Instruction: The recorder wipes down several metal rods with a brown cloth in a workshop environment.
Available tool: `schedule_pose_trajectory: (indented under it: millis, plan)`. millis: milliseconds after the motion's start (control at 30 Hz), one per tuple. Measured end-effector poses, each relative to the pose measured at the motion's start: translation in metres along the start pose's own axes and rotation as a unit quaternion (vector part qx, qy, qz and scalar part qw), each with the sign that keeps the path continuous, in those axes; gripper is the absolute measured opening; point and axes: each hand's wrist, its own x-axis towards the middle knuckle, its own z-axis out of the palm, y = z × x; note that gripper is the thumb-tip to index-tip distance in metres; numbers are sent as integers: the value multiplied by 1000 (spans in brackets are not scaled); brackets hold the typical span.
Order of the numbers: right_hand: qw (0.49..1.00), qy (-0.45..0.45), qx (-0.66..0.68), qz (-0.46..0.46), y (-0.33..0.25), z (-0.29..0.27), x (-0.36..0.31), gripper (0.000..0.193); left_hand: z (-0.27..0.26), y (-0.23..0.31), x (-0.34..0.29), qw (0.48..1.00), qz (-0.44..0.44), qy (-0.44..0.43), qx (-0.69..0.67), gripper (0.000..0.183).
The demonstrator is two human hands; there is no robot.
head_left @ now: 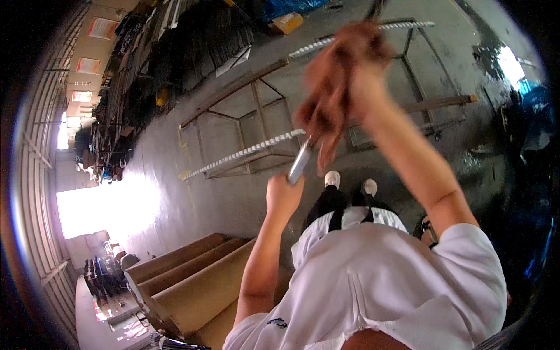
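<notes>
The left hand (284, 195) is gripping a straight silver metal bar (300, 163) slanting forward-right into a reddish-brown cloth (326, 96) the right hand (369, 81) is clutching.

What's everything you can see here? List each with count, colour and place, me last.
Metal bar: one, silvery, left hand to cloth
Cloth: one bunch, reddish-brown, blurred, around the bar
Metal framework: count unclear, brown-grey, floor ahead
Ribbed strips: at least two, white, along the framework
Carton: one, yellow, top centre
Dark stock pile: uncounted, blackish, upper left
Notices: three, white and orange, left wall
Brown rolls: about three, lower left
Left hand: one, bare, gripping the bar
Right hand: one, blurred, at the cloth
Shoes: two, whitish, below the hands
Shirt: one, white, bottom
</notes>
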Motion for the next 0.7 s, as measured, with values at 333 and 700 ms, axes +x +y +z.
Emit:
schedule_pose_trajectory:
  millis: [333, 700]
  plan:
    - [994, -9, 2, -104, -75, 3, 64, 20, 51, -128, -35, 998, 51, 16, -37, 32]
    - [926, -105, -348, 103, 116, -25, -62, 35, 19, -34, 13, 948, 209, -70, -230, 51]
